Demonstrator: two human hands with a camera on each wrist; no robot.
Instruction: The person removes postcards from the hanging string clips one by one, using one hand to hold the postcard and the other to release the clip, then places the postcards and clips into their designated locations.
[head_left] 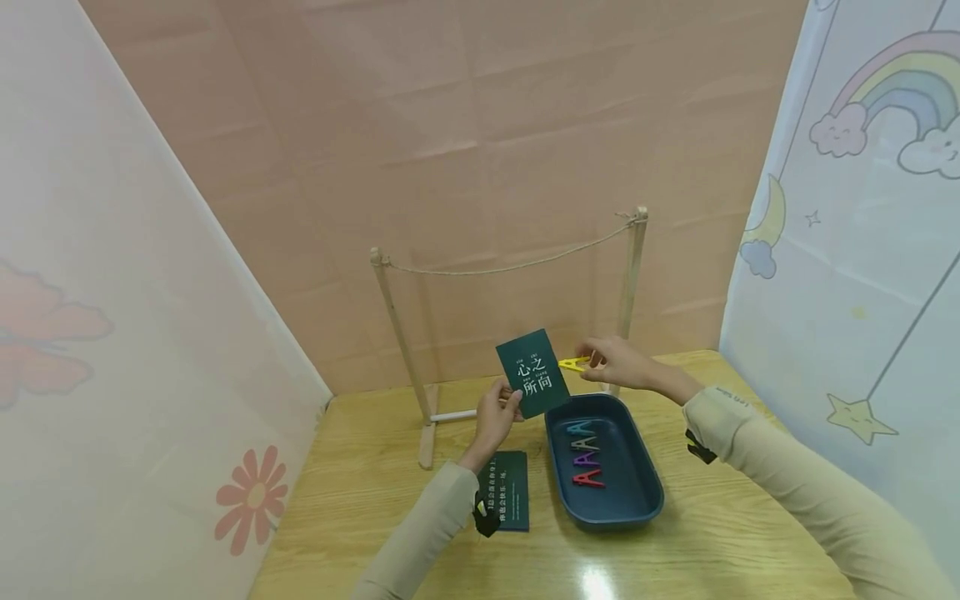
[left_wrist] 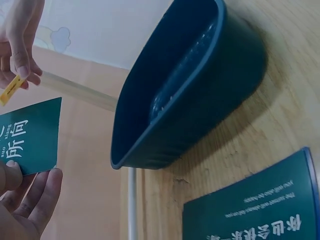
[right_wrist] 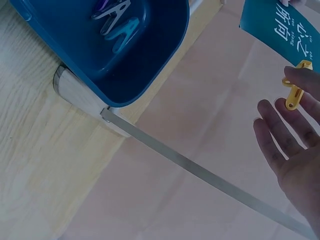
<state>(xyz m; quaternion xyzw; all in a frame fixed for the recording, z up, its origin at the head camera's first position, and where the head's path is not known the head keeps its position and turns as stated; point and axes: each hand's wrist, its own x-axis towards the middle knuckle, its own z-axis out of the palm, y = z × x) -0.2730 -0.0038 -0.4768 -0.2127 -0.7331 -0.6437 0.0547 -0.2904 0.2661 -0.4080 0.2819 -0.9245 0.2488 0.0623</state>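
Observation:
My left hand pinches the lower left corner of a dark green card with white Chinese characters, raised above the table. In my right hand a yellow clothespin is pinched between thumb and finger, its tip at the card's right edge; whether it touches the card I cannot tell. The right wrist view also has the yellow clothespin near the card. Below the hands stands a dark blue basin with several clothespins laid in a column, red, purple, grey and teal.
Behind the hands, a rope sags between two wooden posts, joined low down by a white bar. More green cards lie on the wooden table left of the basin, partly under my left forearm. Printed cloth walls enclose the table.

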